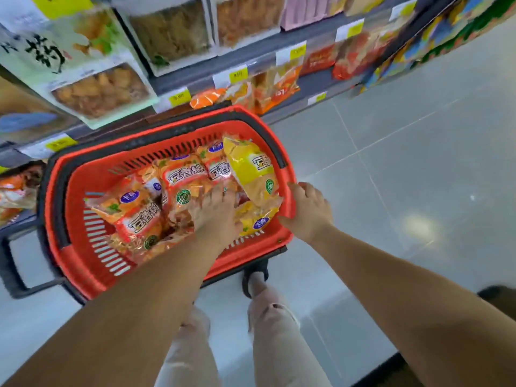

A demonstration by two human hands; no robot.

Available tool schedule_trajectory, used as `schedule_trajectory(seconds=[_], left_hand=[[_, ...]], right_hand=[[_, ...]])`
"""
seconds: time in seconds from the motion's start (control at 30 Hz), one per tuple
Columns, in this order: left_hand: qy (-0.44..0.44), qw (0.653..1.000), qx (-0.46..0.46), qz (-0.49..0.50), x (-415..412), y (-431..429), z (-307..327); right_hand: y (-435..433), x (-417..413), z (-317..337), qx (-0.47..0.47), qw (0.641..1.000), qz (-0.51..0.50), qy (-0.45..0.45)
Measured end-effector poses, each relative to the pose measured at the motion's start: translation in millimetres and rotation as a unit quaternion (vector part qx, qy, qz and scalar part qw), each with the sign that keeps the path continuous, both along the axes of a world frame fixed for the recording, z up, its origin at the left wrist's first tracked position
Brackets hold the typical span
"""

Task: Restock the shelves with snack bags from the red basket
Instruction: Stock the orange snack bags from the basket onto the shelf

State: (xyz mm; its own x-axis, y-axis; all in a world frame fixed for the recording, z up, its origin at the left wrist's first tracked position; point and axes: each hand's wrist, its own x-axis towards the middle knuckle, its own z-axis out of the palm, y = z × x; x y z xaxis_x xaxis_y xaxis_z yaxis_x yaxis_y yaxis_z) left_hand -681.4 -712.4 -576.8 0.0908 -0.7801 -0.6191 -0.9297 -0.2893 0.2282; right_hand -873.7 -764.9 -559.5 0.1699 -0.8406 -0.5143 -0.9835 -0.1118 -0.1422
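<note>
The red basket (pixel 83 213) stands on the floor in front of the shelves, holding several orange snack bags (pixel 139 216) and yellow snack bags (pixel 251 166). My left hand (pixel 216 210) reaches down into the basket, its fingers spread flat on an orange bag (pixel 183 191) in the middle; I cannot tell whether it grips it. My right hand (pixel 310 212) rests on the basket's right rim, fingers curled over the edge beside a yellow bag.
Shelves (pixel 212 71) with price tags run along the top, stocked with boxed and bagged snacks; orange bags (pixel 268 90) sit on the low shelf behind the basket. The basket's black handle (pixel 16 263) sticks out left. Grey tiled floor (pixel 405 163) lies to the right. My legs are below.
</note>
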Motion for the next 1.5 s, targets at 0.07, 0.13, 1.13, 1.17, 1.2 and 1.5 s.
schedule_trajectory(seconds=[0.07,0.13,1.13,1.17,1.2,1.5], left_hand=[[0.008,0.999,0.034,0.006,-15.4,-1.5,-22.5],[0.027,0.997,0.067,0.011,-26.5,0.7,-46.4],[0.113,0.870,-0.035,0.479,215.7,6.0,-38.9],[0.091,0.848,-0.070,0.517,209.6,4.3,-38.8],[0.071,0.822,-0.102,0.556,199.8,2.8,-41.2],[0.094,0.764,-0.022,0.638,93.7,-12.1,-86.3]], right_hand=[[-13.7,-8.8,-19.9,-0.006,0.999,-0.003,-0.031],[-21.9,-13.5,-37.5,-0.014,0.996,-0.020,-0.089],[-56.8,86.6,-82.1,0.117,0.942,-0.229,-0.217],[-55.6,89.7,-81.9,0.122,0.939,-0.238,-0.215],[-54.9,92.6,-82.1,0.124,0.937,-0.249,-0.210],[-68.9,106.9,-94.7,0.147,0.921,-0.318,-0.173]])
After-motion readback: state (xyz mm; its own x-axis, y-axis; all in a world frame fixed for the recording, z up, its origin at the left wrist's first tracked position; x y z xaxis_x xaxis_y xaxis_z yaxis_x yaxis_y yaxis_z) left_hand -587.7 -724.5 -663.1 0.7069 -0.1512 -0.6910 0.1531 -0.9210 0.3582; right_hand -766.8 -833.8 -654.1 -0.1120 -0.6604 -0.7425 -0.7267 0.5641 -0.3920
